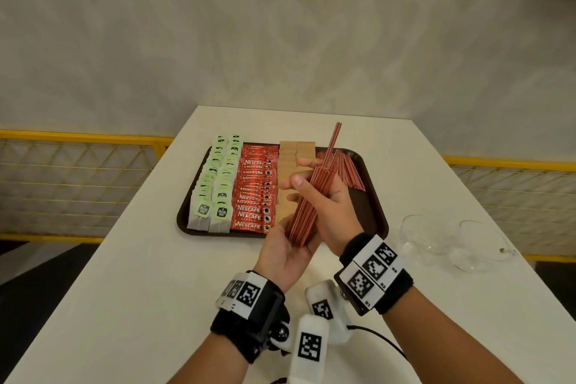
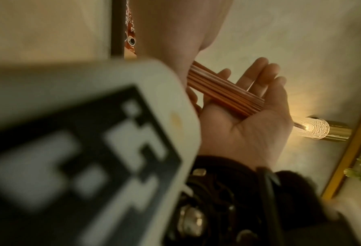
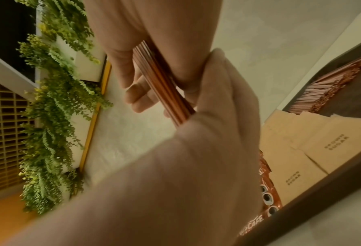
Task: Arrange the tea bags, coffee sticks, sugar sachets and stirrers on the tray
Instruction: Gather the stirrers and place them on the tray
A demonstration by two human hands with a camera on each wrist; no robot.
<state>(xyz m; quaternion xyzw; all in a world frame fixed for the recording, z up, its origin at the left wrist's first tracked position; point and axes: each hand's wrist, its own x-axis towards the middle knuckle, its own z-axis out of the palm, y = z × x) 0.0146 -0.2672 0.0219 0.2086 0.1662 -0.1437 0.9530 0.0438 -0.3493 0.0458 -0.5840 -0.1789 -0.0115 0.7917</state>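
Note:
A dark brown tray (image 1: pixel 184 218) holds rows of green-tagged tea bags (image 1: pixel 215 184), red coffee sticks (image 1: pixel 252 193), tan sugar sachets (image 1: pixel 296 146) and a fanned heap of red stirrers (image 1: pixel 346 168) at its right end. Above the tray's middle I hold a slanted bundle of red stirrers (image 1: pixel 307 206); a few stick out higher at the top. My right hand (image 1: pixel 325 196) grips the bundle at mid-length, its fingers (image 3: pixel 137 89) curled round it. My left hand (image 1: pixel 286 246) lies palm up with straight fingers (image 2: pixel 259 74), and the bundle's lower end (image 2: pixel 234 98) rests on it.
Two glass bowls (image 1: pixel 417 234) (image 1: pixel 477 246) stand on the white table (image 1: pixel 124 259) right of the tray. The right quarter of the tray's floor (image 1: pixel 367 212) is bare. A yellow railing (image 1: pixel 78 135) runs behind the table. A small lamp (image 2: pixel 314 129) glows on the wall side.

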